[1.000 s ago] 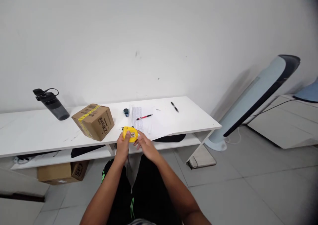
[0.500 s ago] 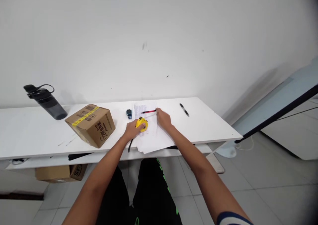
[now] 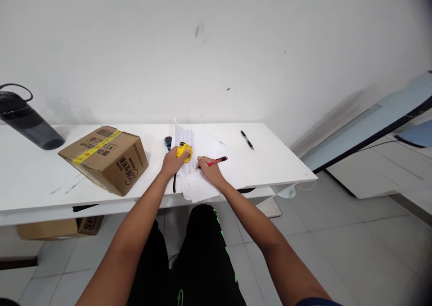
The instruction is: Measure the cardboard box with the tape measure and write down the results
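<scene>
Against a white, scuffed wall (image 3: pixel 216 58) stands a long white counter (image 3: pixel 273 164), with a second cardboard box (image 3: pixel 50 229) below it. On top, toward the left, sits a brown cardboard box (image 3: pixel 104 162) sealed with yellow tape, and a dark see-through bottle (image 3: pixel 32 123) beyond it. Right of the box lie loose papers (image 3: pixel 202 190), one covered in lines of writing. Both hands are over these papers: the left hand (image 3: pixel 171 163) grasps a yellow tape measure (image 3: pixel 184 149), thumb across its case, while the right hand (image 3: pixel 211 172), just beside, grips a red-and-black pen (image 3: pixel 218 161), its point slanting down toward the sheet; whether it touches is unclear. Farther right rests a black pen (image 3: pixel 247 139). Smallest is a dark watch (image 3: pixel 168 141) near the papers' left edge.
</scene>
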The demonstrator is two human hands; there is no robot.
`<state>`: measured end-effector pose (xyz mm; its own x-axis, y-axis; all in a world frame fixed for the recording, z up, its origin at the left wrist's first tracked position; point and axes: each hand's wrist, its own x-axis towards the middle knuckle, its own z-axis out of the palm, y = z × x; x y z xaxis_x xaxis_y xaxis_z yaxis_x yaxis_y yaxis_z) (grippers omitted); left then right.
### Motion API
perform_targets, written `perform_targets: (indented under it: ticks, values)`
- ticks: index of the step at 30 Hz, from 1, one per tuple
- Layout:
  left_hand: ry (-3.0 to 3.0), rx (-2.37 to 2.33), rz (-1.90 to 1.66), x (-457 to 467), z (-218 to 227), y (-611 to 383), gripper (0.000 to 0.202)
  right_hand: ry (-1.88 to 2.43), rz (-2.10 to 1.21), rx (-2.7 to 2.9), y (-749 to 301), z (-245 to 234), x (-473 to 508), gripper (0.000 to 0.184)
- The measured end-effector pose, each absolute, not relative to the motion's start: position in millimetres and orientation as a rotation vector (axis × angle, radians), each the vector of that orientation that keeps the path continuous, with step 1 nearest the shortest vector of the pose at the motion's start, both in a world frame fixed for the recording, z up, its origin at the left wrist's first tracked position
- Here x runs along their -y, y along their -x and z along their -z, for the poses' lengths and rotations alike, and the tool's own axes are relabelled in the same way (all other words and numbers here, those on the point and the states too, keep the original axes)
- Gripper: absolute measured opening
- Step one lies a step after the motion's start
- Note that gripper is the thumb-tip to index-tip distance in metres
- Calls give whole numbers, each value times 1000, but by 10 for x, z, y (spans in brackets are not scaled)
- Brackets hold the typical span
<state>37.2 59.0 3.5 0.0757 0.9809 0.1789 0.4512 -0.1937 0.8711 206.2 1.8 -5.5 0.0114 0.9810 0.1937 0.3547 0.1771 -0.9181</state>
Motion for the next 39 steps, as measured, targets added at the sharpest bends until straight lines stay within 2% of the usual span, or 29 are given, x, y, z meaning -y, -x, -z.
perform_targets:
  ticks: [14, 23, 29, 39]
  values:
    - [-1735, -1444, -1053, -610, 22, -352, 45, 1405, -867, 1590, -1994, 90, -43, 35]
    - [-1756, -1436, -1053, -625, 29, -346, 46, 1372, -761, 1584, -1995, 150, -71, 40]
    - [-1747, -1428, -1058, -631, 35, -342, 45, 1348, -853, 1614, -1994, 141, -64, 38]
    - [-1735, -1421, -1069, -614, 19, -340, 44, 1363, -759, 1574, -1992, 163, -71, 41]
